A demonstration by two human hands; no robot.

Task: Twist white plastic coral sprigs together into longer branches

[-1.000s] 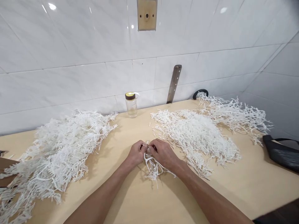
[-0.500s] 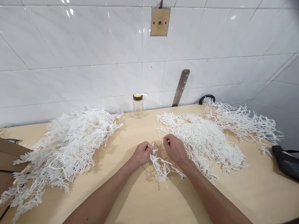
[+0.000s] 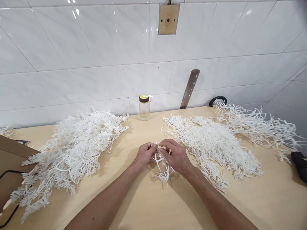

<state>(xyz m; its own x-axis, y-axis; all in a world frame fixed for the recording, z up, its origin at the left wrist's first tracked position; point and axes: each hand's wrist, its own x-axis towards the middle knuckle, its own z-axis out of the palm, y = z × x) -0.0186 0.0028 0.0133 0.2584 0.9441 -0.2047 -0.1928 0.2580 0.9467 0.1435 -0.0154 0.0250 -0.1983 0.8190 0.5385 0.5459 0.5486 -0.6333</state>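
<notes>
A small bunch of white plastic branch sprigs (image 3: 162,168) lies on the wooden table (image 3: 148,204) between my hands. My left hand (image 3: 144,154) pinches the top of the bunch with closed fingers. My right hand (image 3: 176,156) meets it from the right, fingers pinched on the same sprigs. A large pile of white sprigs (image 3: 69,150) lies to the left. Another flatter pile (image 3: 211,143) lies just right of my right hand.
A clear jar with a brown and yellow lid (image 3: 144,107) stands at the tiled wall. A metal strip (image 3: 190,88) leans on the wall. A further sprig pile (image 3: 256,126), a black object (image 3: 299,161) at right, a cardboard piece (image 3: 11,169) at left.
My right hand, half a second ago apart from the bunch over the right pile, has come back to meet the left hand on the sprigs. The camera view shifted slightly.
</notes>
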